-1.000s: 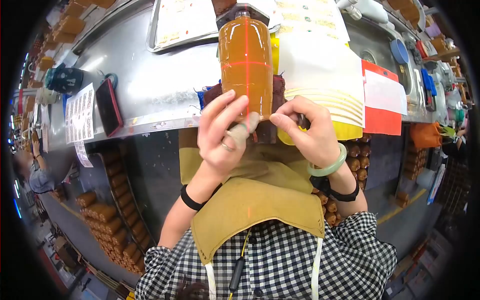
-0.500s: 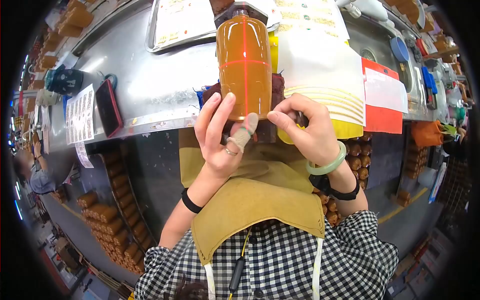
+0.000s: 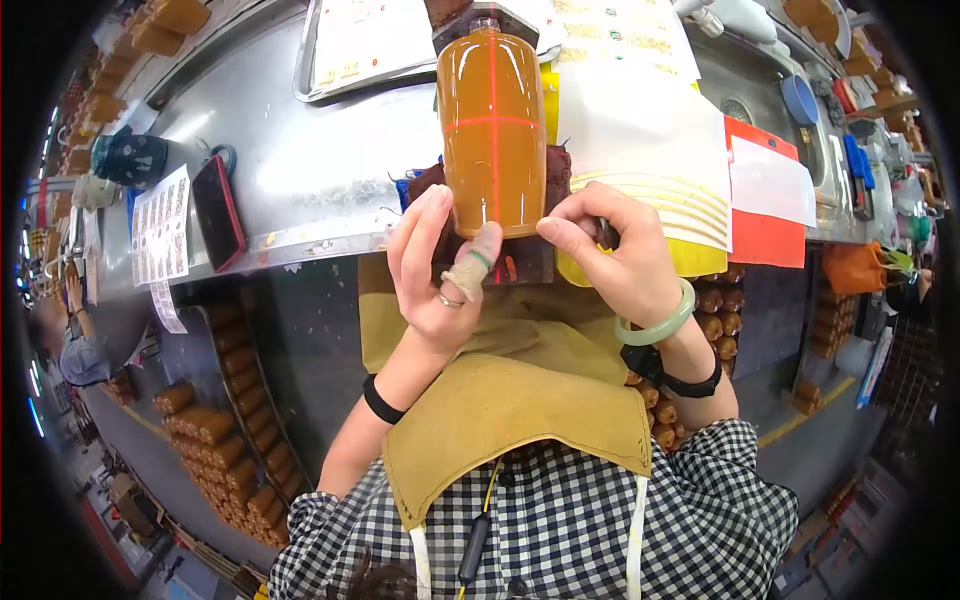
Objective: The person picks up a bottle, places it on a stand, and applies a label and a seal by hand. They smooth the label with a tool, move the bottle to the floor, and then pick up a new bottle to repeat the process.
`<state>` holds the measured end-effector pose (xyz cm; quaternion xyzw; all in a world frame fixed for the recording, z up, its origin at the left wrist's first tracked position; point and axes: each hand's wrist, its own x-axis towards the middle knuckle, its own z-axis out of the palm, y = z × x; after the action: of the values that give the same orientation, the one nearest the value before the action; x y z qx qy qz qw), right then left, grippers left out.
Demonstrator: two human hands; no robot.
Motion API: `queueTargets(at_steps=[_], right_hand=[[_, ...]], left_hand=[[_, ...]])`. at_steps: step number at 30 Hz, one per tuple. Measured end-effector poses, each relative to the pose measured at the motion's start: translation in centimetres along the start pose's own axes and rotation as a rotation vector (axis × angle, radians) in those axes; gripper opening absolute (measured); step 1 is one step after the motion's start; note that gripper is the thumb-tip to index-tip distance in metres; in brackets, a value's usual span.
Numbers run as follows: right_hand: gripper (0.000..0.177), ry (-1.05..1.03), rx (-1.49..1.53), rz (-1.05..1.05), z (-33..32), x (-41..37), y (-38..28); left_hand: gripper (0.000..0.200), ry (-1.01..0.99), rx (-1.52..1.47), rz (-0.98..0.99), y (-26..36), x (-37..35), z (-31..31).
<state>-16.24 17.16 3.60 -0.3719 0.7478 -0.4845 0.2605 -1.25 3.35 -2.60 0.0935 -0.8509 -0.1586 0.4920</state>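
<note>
- Your left hand [image 3: 430, 275] lays straight, closed fingers along the amber bottle [image 3: 492, 130], with the bandaged thumb pressed to its base, a loose clamp.
- Your right hand [image 3: 612, 262] pinches thumb and forefinger on the base's other corner, the other fingers curled.
- The glossy bottle lies on dark cloth [image 3: 556, 172] on a steel bench [image 3: 300, 170], marked by a red laser cross.

So we've got the tall amber plastic bottle [image 3: 492, 130] lying on the dark brown cloth pad [image 3: 557, 175] at the near edge of the long steel counter [image 3: 320, 150]. Our left hand [image 3: 435, 275] touches its lower left side, our right hand [image 3: 612, 262] is just beside its lower right corner. Left of the bottle lies the flat red-cased phone [image 3: 218, 212], then the white printed paper sheet [image 3: 160, 228]. The stack of white and yellow label sheets [image 3: 645, 190] sits to the right, the shiny metal tray [image 3: 360, 45] behind
</note>
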Motion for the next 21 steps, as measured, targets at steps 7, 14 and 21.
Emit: queueTargets(at_steps=[7, 14, 21], right_hand=[[0.019, 0.006, 0.007, 0.002, 0.1, 0.2, 0.1], [0.018, 0.000, -0.027, 0.011, 0.1, 0.3, 0.1], [0.019, 0.010, 0.004, -0.005, 0.1, 0.3, 0.1]], left_hand=[[0.034, 0.031, -0.105, -0.003, 0.0, 1.3, 0.4], [0.035, 0.044, -0.226, -0.150, -1.2, -1.0, 0.2], [0.037, 0.063, 0.028, -0.024, 0.9, 1.1, 0.1]])
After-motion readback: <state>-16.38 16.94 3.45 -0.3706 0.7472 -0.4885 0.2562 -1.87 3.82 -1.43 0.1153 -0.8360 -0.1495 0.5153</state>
